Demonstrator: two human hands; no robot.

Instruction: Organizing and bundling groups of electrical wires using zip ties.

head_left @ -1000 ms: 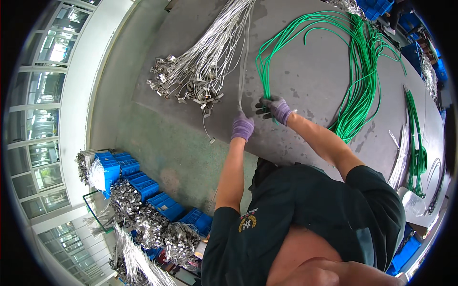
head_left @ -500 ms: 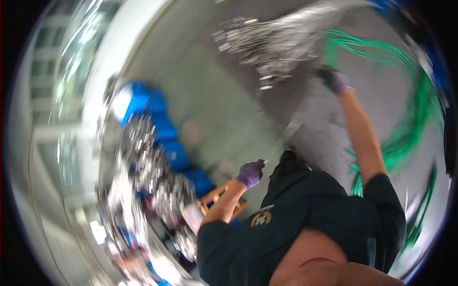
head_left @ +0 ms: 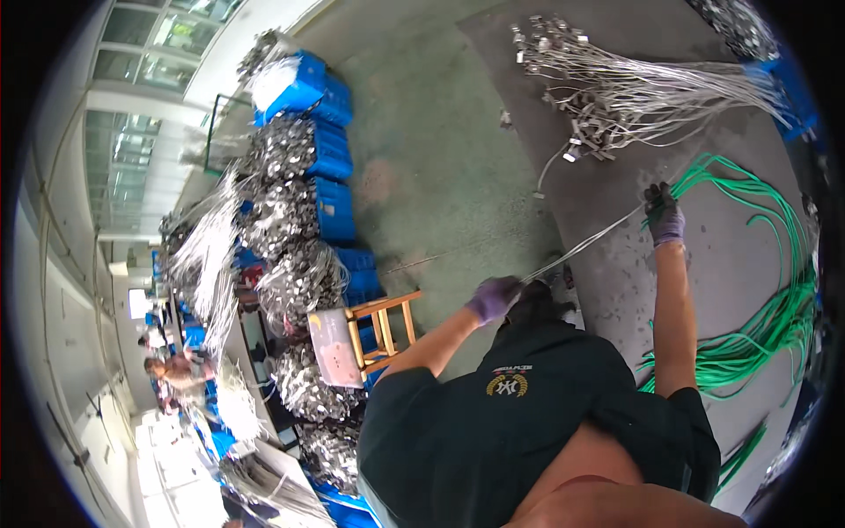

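Head view: the person's left hand [head_left: 497,299], in a purple glove, is closed around thin pale wire strands [head_left: 583,250], just off the table's edge. The strands stretch up and across to the right hand [head_left: 662,209], gloved in dark grey and purple; whether that hand grips them too, I cannot tell. Its fingers are clamped on one end of a long bundle of bright green cables [head_left: 764,339], which curves away over the right part of the grey, water-spotted tabletop [head_left: 607,286]. Beyond the hands, toward the table's far end, lies a fanned bunch of silvery-white wires with small metal connectors [head_left: 656,85]. On the green floor [head_left: 440,189] to the left stand blue plastic crates [head_left: 334,209] beside heaps of shiny metal parts [head_left: 283,216], and near the left forearm is a wooden stool with a pinkish top [head_left: 336,349].
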